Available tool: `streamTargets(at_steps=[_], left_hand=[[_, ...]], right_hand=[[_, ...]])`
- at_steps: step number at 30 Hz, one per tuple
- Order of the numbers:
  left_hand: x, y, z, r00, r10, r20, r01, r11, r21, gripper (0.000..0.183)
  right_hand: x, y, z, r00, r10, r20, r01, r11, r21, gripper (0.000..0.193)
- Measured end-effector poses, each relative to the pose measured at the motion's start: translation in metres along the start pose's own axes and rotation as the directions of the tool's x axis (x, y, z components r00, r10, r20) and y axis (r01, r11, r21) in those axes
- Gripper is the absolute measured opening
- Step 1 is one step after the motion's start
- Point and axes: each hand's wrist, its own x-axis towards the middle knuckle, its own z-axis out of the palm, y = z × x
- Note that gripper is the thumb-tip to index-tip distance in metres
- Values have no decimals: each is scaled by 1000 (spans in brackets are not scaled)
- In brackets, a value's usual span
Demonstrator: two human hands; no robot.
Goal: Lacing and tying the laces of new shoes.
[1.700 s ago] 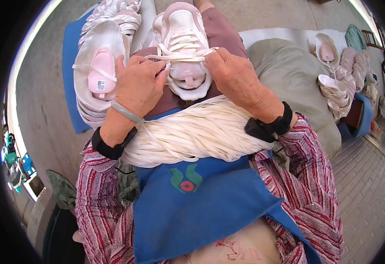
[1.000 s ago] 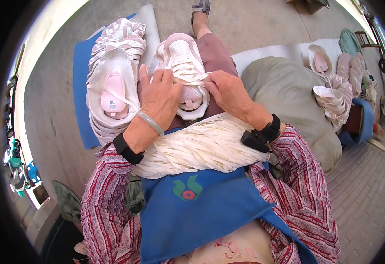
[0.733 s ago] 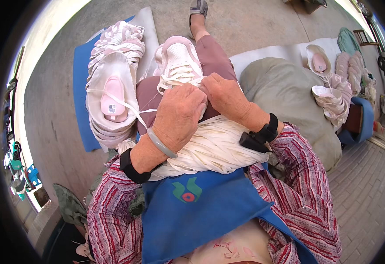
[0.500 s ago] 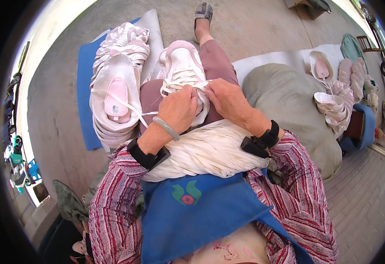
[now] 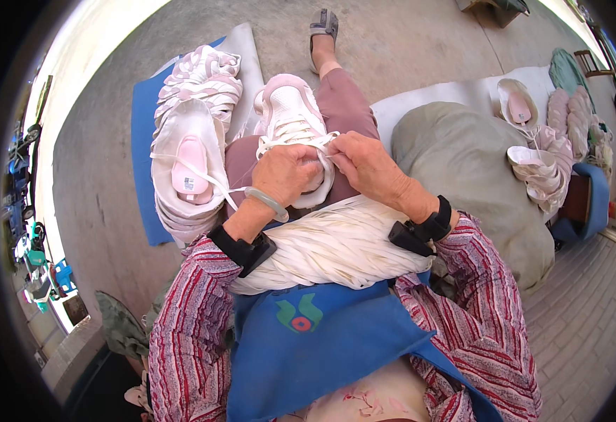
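A pink and white sneaker (image 5: 290, 105) rests on my lap with its toe pointing away from me. White laces (image 5: 295, 131) cross over its tongue. My left hand (image 5: 285, 174) is closed at the near left of the shoe opening, its fingertips partly hidden. At the right side, my right hand (image 5: 370, 163) pinches a white shoelace near the top eyelets. Across my lap below the wrists lies a thick bundle of loose white laces (image 5: 336, 243). Another sneaker with a pink insole (image 5: 190, 169) sits by my left thigh, a lace trailing from it toward my left wrist.
Stacked pink and white shoe uppers (image 5: 199, 77) lie on a blue sheet (image 5: 143, 148) at the left. A large grey-green sack (image 5: 463, 183) bulges at my right. Beyond it are more shoes (image 5: 533, 169) on a white sheet and a blue chair (image 5: 584, 200).
My left hand has turned slightly and its fingers now reach across the shoe opening. The right hand still pinches near the top eyelets. The whole view has shifted a little.
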Motion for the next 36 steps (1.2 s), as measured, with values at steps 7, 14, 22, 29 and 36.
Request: streamTargets(at_steps=[7,14,22,29,36], left_hand=[[6,-14,6,1000,11,-16,-12,993,-119,24],[6,-14,8,1000,16,-16,-18,994,-112,22],[5,-9,6,999,-8,-31,5,995,-101,24],[2,-5,5,1000,-27,-9,26,990,-142,24],[5,-7,7,1000,7,-29,-10,994,-109,25]], right_hand=[[6,-24,0,986,-112,119,146,935,-323,11],[6,-3,-5,997,57,56,-52,995,-81,12],[7,-18,-9,984,-141,106,175,848,-501,7],[7,-12,-7,994,30,107,19,902,-431,7],[1,-16,-1,999,-40,12,41,884,-466,8]])
